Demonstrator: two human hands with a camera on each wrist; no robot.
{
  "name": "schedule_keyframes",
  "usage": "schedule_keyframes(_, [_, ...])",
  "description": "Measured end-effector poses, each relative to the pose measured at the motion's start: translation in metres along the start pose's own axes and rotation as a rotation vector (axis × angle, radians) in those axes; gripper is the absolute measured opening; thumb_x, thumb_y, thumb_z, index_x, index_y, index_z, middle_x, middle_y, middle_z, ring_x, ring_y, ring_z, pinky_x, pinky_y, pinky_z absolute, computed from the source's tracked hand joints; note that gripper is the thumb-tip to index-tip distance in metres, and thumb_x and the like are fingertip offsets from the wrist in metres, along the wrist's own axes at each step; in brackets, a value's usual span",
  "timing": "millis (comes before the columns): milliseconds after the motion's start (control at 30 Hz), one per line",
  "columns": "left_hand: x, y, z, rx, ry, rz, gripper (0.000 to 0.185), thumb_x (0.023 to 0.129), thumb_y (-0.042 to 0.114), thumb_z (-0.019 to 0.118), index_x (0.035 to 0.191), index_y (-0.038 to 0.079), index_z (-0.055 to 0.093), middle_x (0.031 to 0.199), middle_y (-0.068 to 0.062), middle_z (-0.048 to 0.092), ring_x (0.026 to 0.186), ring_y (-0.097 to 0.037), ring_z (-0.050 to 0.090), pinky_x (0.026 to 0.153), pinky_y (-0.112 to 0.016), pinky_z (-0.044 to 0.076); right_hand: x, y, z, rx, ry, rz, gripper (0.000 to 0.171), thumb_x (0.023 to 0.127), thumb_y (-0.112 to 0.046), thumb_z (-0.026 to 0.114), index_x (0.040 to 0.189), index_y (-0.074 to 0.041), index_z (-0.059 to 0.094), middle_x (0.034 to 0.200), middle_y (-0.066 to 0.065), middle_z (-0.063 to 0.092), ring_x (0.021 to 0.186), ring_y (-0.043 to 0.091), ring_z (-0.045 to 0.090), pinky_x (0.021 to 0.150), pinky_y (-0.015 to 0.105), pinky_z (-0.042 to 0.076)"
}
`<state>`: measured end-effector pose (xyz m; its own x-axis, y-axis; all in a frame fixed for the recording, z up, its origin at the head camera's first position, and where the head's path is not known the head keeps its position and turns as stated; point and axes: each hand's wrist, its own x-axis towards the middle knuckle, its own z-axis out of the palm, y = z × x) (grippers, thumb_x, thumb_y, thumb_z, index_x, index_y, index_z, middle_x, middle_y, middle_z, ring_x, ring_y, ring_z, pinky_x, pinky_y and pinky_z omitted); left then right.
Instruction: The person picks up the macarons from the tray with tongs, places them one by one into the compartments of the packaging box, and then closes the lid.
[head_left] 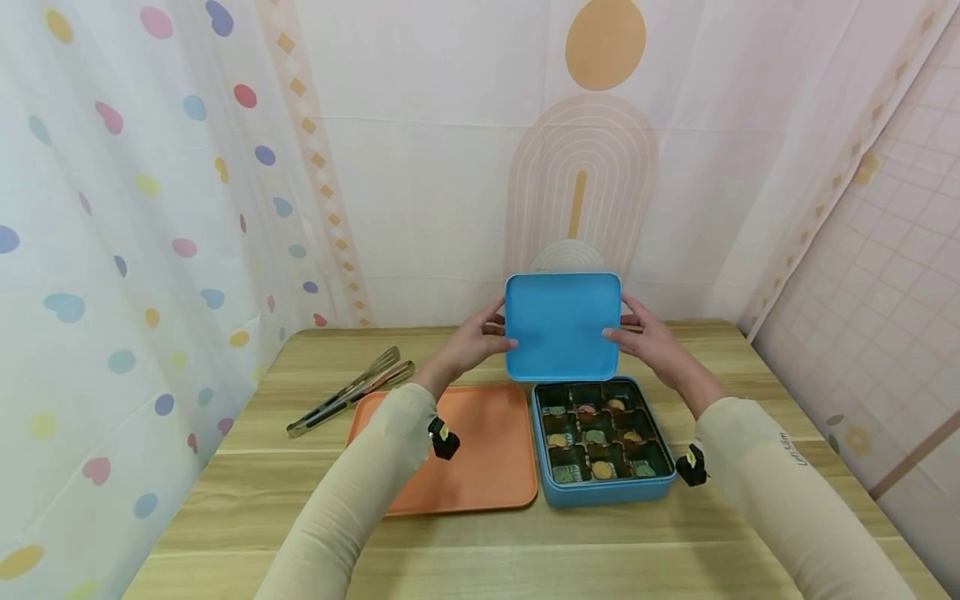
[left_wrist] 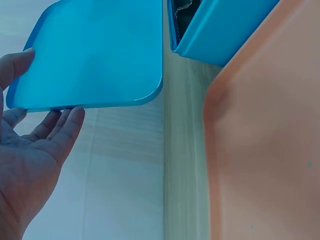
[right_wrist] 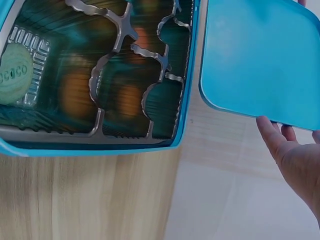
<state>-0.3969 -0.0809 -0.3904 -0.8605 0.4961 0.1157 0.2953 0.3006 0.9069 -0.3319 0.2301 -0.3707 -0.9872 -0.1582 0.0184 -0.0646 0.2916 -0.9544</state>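
Nearest to the head camera are the two forearms in beige sleeves [head_left: 352,492], each with a small black device at the wrist. They reach forward over the wooden table [head_left: 480,550].

The left hand [head_left: 468,343] and the right hand [head_left: 651,343] hold a blue lid [head_left: 563,325] between them, in the air above the far part of the table. The left hand grips the left edge of the lid: the thumb lies on one face and the fingers [left_wrist: 65,131] are under the other face. The right hand grips the right edge in the same way, with its fingertips [right_wrist: 272,134] at the rim. The lid is tilted, with its flat face toward the camera.

Just below and in front of the lid stands the open blue box [head_left: 603,490]. Inside, a dark insert divides it into nine compartments, and small round pieces in orange, green and yellow lie in them. One green piece [right_wrist: 15,74] shows embossed letters.

An orange tray [head_left: 487,467] lies just beside the box, on its left. Metal tongs [head_left: 351,392] lie further left, near the tray's far corner. Patterned curtains hang behind the table.
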Motion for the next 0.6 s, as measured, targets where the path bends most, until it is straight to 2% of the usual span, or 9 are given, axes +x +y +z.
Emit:
schedule_keyframes(433, [-0.002, 0.000, 0.006, -0.084, 0.010, 0.008, 0.081, 0.096, 0.014, 0.066, 0.160, 0.023, 0.019, 0.147, -0.016, 0.042, 0.132, -0.037, 0.046, 0.102, -0.056, 0.041, -0.002, -0.004, 0.002, 0.041, 0.007, -0.018, 0.081, 0.103, -0.022, 0.057, 0.161, -0.023, 0.001, 0.155, 0.029, 0.021, 0.140, 0.046, 0.031, 0.111, 0.056, 0.027])
schedule_keyframes(500, [-0.002, 0.000, 0.009, -0.112, 0.024, 0.013, 0.079, 0.096, 0.012, 0.066, 0.160, 0.020, 0.021, 0.148, -0.016, 0.042, 0.133, -0.037, 0.045, 0.103, -0.056, 0.039, -0.001, -0.003, 0.005, 0.024, 0.014, -0.023, 0.079, 0.103, -0.022, 0.057, 0.161, -0.021, 0.004, 0.155, 0.029, 0.022, 0.140, 0.046, 0.029, 0.110, 0.058, 0.026])
schedule_keyframes(600, [-0.001, 0.001, 0.020, -0.075, 0.016, 0.053, 0.067, 0.100, 0.014, 0.061, 0.158, 0.015, 0.028, 0.152, -0.015, 0.042, 0.138, -0.035, 0.041, 0.107, -0.054, 0.035, 0.002, 0.000, 0.012, -0.071, 0.008, -0.039, 0.077, 0.103, -0.024, 0.057, 0.161, -0.018, 0.007, 0.156, 0.028, 0.024, 0.141, 0.047, 0.027, 0.109, 0.062, 0.027])
